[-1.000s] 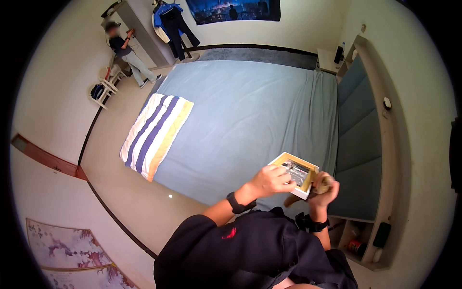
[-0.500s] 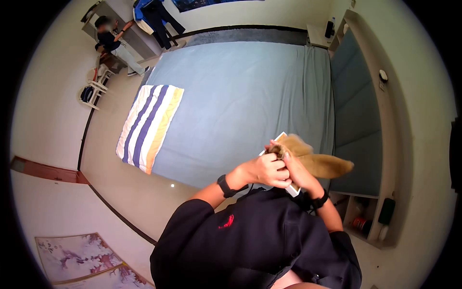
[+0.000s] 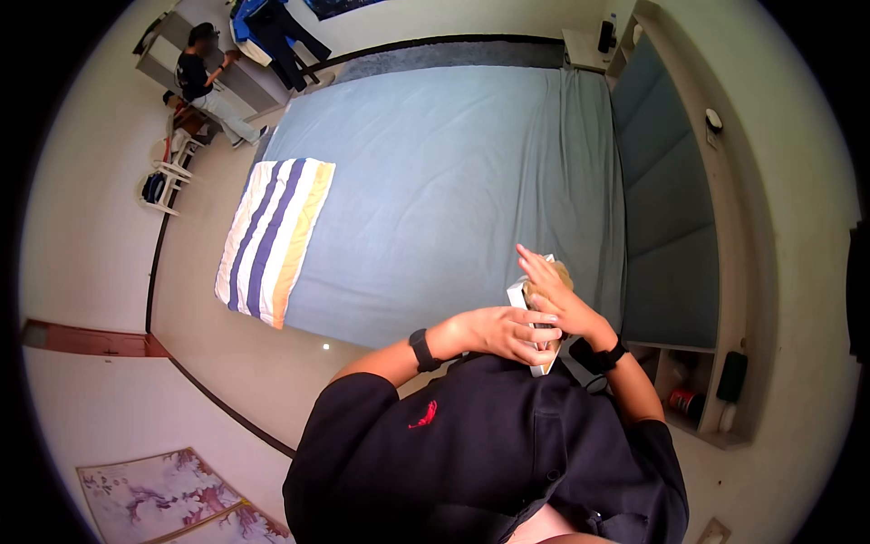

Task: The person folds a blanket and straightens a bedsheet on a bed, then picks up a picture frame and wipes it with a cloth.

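Tilted in front of my dark shirt is a shallow white box (image 3: 518, 295), mostly covered by my hands. My left hand (image 3: 504, 334) is curled over its lower part, with several fingers across the front. Over the upper part lies my right hand (image 3: 559, 306), its fingers stretched out and pointing up and left. A tan, soft-looking thing (image 3: 562, 270) shows beside the right hand at the box's upper edge. The box's inside is hidden.
The bed (image 3: 426, 181) is in front of me, with a striped folded cloth (image 3: 275, 240) at its left. A padded headboard (image 3: 666, 199) and shelf compartments (image 3: 681, 381) are at right. Another person (image 3: 208, 86) stands by a cabinet, near white chairs (image 3: 168, 177).
The box has turned to a steeper tilt. The long tan thing that stuck out to the right is now mostly behind my right hand, whose fingers have stretched out. The view has shifted slightly.
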`<state>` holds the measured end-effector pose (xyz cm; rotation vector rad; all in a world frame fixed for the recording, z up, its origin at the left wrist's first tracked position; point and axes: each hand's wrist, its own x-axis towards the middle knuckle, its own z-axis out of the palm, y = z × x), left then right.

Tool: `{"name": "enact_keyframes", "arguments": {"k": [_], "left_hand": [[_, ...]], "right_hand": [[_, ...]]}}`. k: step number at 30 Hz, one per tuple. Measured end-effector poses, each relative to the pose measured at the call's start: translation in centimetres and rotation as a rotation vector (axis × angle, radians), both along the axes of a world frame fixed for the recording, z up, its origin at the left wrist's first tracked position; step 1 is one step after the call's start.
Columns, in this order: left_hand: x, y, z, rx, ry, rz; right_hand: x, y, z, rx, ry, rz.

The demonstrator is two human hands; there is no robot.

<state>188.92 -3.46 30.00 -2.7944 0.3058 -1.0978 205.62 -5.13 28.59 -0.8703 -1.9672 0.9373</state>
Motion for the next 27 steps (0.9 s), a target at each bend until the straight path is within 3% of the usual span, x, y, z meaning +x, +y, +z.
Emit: {"name": "enact_keyframes", "arguments": {"k": [3,8,10,15,18,19,21,22,23,25,26,27], "left_hand": [[-0.1,-0.3,-0.5,-0.091,0.028,-0.009],[-0.2,-0.2,-0.9,-0.088,0.041,-0.042],[-0.2,-0.1,0.1,0.122,0.06,-0.003],[-1.3,1.1,1.3,0.12,0.064,0.113],[-2.2,1.2,1.8,-0.633,0.198,0.253],[-2.1,1.0,1.1,-0.633,0.199,0.251],[-1.5,0.6,-0.6,-1.623,0.143,0.148],[-1.2,0.6,-0.7,-1.866,0.164,0.134],[-0.9,0.6,-0.8,-1.868,0.162,0.137],[-0.1,0.6,-0.1,-2.18,0.323,0.115],[0.2,0.5,0.4,-1.993,0.364,0.11],[0.3,0.6,0.2,-1.992,0.364,0.111]], "right_hand": [[0.5,0.9,0.7,-0.157,-0.11,0.098],[0.3,0.8,0.0,-0.076,-0.183,0.025],[0.3,0.5,-0.8,-0.052,-0.1,-0.088],[1.6,-0.3,-0.7,-0.051,-0.063,-0.204],[2.3,-0.5,-0.1,0.033,-0.114,-0.241],[2.4,-0.5,0.2,0.032,-0.114,-0.242],[2.4,-0.3,1.0,0.098,-0.196,-0.245],[2.3,-0.2,1.4,0.096,-0.195,-0.243],[2.0,-0.1,1.9,0.133,-0.214,-0.224],[1.5,-0.1,2.9,0.173,-0.233,-0.206],[1.2,-0.1,3.4,0.183,-0.263,-0.207],[1.1,-0.1,3.9,0.192,-0.294,-0.208]]}}
